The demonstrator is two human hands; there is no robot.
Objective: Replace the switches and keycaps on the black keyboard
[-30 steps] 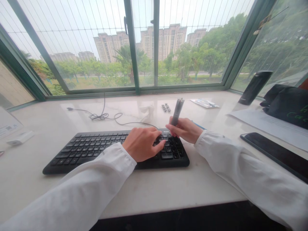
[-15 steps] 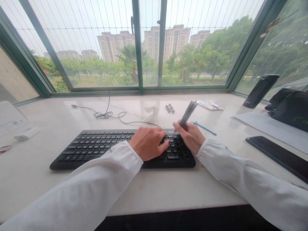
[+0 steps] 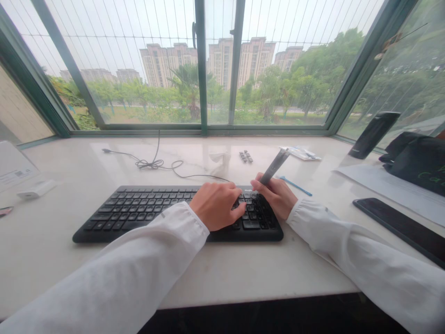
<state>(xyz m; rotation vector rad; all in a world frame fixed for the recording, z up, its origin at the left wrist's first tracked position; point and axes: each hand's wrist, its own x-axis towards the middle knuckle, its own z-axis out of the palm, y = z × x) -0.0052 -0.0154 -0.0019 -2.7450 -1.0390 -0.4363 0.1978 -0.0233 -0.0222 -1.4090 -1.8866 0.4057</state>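
A black keyboard [image 3: 139,208] lies on the pale countertop. My left hand [image 3: 219,206] rests over its right part, palm down, thumb apart from the fingers and nothing visible in it. Above the number keys, my right hand [image 3: 276,197] is closed round a flat dark grey tool [image 3: 274,167], whose upper end points up and away to the right. The tool's lower end is hidden by the fingers, and I cannot tell its exact kind. Several loose black keycaps [image 3: 245,157] sit behind the keyboard.
A blue stick-like tool [image 3: 295,186] and a small plastic packet [image 3: 301,153] lie behind my right hand. A dark phone [image 3: 399,227], white paper [image 3: 382,185], black box [image 3: 374,134] and black bag [image 3: 417,160] are at right. A cable [image 3: 149,163] and crumpled tissue [image 3: 220,162] lie behind the keyboard.
The tool in my right hand has tilted further to the right, its upper end lower than before. My left hand stays on the keyboard. The view has shifted slightly.
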